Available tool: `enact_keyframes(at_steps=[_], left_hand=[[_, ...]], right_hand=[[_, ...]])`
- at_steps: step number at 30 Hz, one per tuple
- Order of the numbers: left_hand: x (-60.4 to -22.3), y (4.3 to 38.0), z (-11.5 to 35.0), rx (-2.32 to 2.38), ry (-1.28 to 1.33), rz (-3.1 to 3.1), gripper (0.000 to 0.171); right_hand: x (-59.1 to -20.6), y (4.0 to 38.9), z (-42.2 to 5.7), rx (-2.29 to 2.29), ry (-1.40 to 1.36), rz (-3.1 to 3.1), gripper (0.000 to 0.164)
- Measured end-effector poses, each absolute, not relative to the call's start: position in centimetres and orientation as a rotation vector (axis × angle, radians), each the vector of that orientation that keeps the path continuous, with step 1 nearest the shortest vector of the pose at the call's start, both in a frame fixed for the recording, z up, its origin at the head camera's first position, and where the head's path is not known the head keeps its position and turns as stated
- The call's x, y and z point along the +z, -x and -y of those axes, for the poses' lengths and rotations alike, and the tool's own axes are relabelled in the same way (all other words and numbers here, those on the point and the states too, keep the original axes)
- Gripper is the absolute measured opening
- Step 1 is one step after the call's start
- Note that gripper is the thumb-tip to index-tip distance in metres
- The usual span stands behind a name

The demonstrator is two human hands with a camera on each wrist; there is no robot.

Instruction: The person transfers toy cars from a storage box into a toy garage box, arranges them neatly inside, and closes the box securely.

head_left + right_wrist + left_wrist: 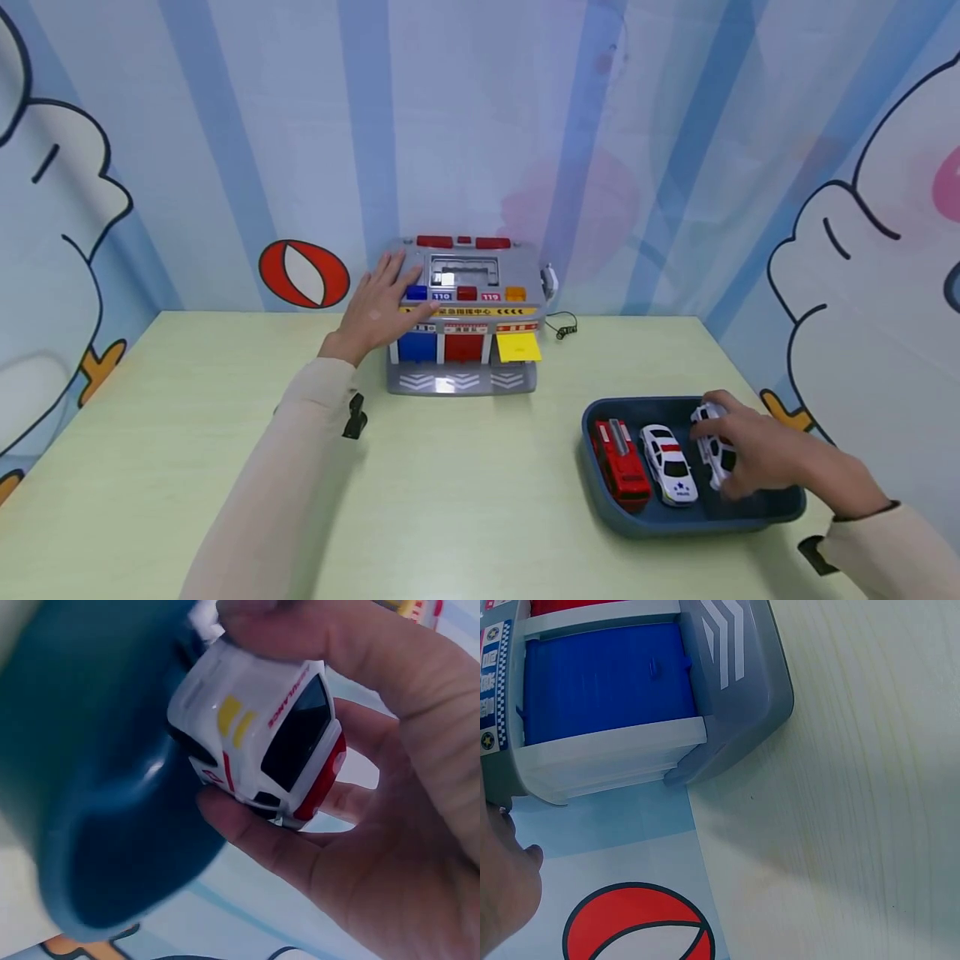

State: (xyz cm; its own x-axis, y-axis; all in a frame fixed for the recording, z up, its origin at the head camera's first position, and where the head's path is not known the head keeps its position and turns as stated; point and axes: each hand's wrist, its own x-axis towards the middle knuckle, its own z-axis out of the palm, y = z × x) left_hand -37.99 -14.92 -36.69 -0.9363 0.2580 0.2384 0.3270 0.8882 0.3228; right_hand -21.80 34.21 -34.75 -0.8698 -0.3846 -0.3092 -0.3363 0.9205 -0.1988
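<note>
One tray [675, 527] lower right: one fire truck [622, 467], one police car [668, 464], one part-hidden ambulance [255, 727] the right hand [765, 450] grips; centre, the spread left hand [378, 312] covers part of one toy station [480, 310]

Three toy vehicles [672, 471] and one tray [675, 525] were near the right edge of the desk [465, 492], one toy station [480, 287] by its back.

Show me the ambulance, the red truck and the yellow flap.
Ambulance [253, 737]: right wrist view, on its white hood.
Red truck [625, 469]: head view, on its roof.
Yellow flap [519, 347]: head view, on the middle of its face.
</note>
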Motion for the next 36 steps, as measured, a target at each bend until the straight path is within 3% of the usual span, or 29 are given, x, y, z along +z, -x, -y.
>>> enact_keyframes(at_steps=[19,36], left_hand=[[-36.4,38.1,15.3,-0.541,0.446,2.870,0.082],[-36.6,38.0,14.9,-0.555,0.435,2.873,0.082]], right_hand=[[-30.5,22.2,-28.2,-0.283,0.788,-2.753,0.063],[-29.8,22.8,-23.6,-0.326,0.871,-2.660,0.059]])
